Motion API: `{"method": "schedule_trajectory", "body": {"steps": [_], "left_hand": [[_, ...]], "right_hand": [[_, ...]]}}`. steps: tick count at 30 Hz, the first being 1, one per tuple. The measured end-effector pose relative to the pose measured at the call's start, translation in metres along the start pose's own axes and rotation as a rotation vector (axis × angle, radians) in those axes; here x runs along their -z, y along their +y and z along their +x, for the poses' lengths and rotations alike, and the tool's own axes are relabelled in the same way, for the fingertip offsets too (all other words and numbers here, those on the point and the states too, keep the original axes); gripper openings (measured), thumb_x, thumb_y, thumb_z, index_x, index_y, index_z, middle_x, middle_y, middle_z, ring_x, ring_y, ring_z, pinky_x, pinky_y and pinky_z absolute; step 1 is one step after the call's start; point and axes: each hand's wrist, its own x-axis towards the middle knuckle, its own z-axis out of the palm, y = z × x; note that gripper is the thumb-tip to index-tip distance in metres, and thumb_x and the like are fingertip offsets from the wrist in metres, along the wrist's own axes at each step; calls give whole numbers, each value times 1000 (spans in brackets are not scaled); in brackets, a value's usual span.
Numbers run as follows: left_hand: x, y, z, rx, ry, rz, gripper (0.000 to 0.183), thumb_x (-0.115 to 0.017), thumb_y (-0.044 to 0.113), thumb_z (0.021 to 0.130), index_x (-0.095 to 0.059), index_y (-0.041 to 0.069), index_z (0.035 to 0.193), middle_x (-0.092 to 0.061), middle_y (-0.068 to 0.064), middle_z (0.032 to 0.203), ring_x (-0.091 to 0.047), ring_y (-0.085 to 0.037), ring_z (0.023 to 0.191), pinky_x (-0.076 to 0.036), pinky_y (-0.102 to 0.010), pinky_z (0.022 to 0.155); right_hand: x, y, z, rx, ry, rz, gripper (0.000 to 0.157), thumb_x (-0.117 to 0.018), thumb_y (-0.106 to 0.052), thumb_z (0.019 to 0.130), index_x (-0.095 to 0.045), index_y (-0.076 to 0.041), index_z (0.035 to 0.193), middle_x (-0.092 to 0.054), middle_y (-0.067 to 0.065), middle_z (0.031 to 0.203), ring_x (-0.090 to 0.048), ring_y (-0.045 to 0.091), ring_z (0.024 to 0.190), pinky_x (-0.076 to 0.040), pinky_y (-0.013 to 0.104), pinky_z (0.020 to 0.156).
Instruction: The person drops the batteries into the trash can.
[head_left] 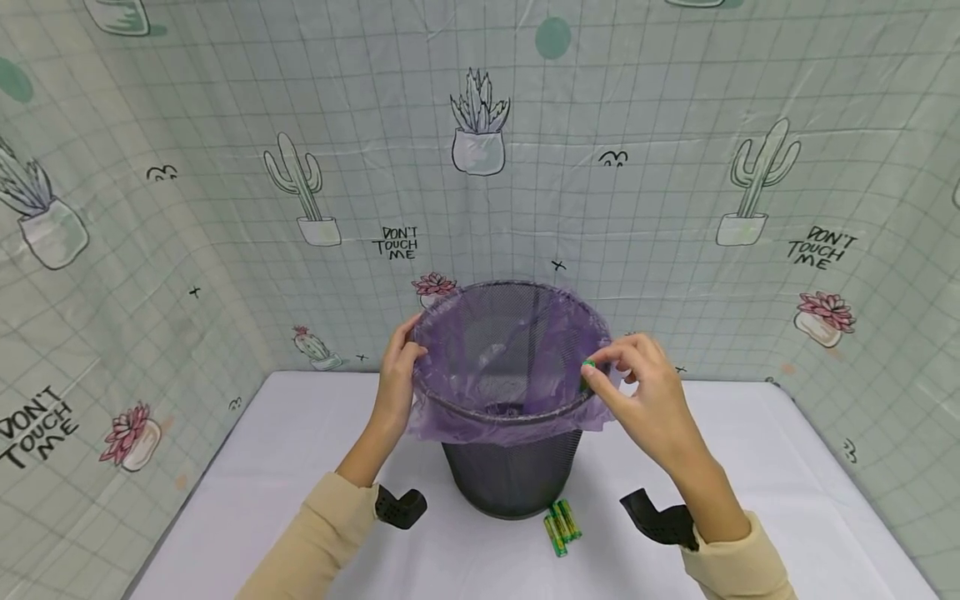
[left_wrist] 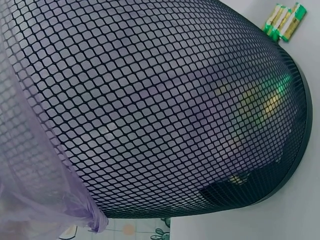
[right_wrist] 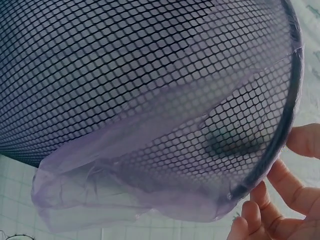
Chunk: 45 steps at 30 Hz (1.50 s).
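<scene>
A black mesh trash bin (head_left: 510,479) lined with a purple plastic bag (head_left: 480,429) stands upright on the table. My left hand (head_left: 396,379) grips its left rim over the bag. At the right rim, my right hand (head_left: 651,404) pinches a green battery (head_left: 587,364) between thumb and fingers, mostly hidden. Several batteries (head_left: 561,527) in green and gold lie side by side near the bin's base. Through the mesh in the left wrist view, blurred green and yellow shapes (left_wrist: 270,102) show low in the bin. The right wrist view has the fingers (right_wrist: 290,195) beside the rim.
A white cloth covers the table (head_left: 300,483). Behind and on both sides hangs a grid-patterned curtain (head_left: 360,108) with cactus drawings. Black wrist mounts (head_left: 660,521) sit at both sleeves.
</scene>
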Motion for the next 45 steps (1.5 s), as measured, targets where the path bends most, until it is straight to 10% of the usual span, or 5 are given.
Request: {"method": "schedule_trajectory", "body": {"steps": [19, 45], "left_hand": [[0, 2, 1, -13, 6, -10, 56, -38, 16, 86, -36, 12, 142, -24, -4, 153, -25, -21, 138, -21, -47, 111], [1, -1, -2, -14, 6, -5, 56, -38, 15, 87, -35, 11, 143, -25, -5, 153, -29, -23, 135, -22, -46, 110]], "right_hand": [[5, 18, -27, -38, 73, -11, 10, -60, -12, 88, -65, -8, 95, -55, 0, 97, -44, 7, 81, -36, 14, 72], [-67, 97, -136, -662, -328, 73, 29, -63, -24, 86, -63, -2, 106, -57, 0, 86, -50, 6, 73, -43, 22, 65]]}}
